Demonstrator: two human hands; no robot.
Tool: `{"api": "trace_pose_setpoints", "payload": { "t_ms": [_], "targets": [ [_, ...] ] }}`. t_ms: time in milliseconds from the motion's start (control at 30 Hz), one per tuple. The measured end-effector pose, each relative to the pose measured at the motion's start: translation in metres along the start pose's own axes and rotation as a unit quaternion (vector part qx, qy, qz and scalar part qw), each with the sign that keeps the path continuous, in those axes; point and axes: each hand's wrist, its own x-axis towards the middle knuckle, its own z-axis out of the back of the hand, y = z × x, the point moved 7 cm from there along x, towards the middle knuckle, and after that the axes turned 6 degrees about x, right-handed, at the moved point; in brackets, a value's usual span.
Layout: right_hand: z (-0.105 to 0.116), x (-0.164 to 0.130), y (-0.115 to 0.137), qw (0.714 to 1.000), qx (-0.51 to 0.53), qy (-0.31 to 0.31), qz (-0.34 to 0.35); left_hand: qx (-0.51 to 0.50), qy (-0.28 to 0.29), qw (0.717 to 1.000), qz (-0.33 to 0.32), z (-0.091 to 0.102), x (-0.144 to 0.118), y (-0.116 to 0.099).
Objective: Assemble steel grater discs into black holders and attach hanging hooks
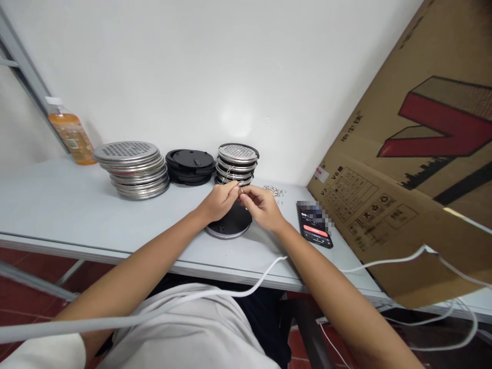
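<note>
- Centrally, a small metal piece (pixel 241 190) sits between the fingertips of both hands, above a black disc; its exact shape is too small to tell.
- The left hand (pixel 222 200) has thumb and fingers nearly closed, pinching the piece.
- The right hand (pixel 264 203) pinches it too, thumb against forefinger, the other fingers curled.
- Below them, the black disc (pixel 230 223), silver-rimmed, lies flat on the grey table (pixel 65 205).
- Just behind stands a stack of perforated silver and black discs (pixel 238 154), beside black round parts (pixel 192 160).
- Right of that stack, small metal clips (pixel 273 190) lie scattered; nearer, a phone (pixel 314 225).
- Farther out: a taller silver stack (pixel 132 171), an orange bottle (pixel 73 137) and a leaning carton (pixel 369 189).
</note>
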Motion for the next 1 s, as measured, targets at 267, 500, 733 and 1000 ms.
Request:
{"api": "trace_pose_setpoints", "payload": {
  "t_ms": [267, 500, 733, 1000],
  "targets": [
    [0.000, 0.002, -0.002, 0.998, -0.031, 0.059, 0.010, 0.011, 0.026, 1.000, -0.002, -0.001, 0.000, -0.003],
    [0.001, 0.002, 0.003, 0.995, -0.077, 0.065, 0.023, 0.062, 0.058, 0.996, -0.003, -0.005, 0.001, -0.004],
    [0.001, 0.004, 0.008, 0.988, -0.131, 0.077, 0.036, 0.126, 0.056, 0.990, -0.035, -0.006, 0.001, -0.005],
    [0.002, 0.004, 0.009, 0.988, -0.125, 0.082, 0.034, 0.194, 0.049, 0.978, -0.062, -0.007, 0.000, -0.003]
  ]
}}
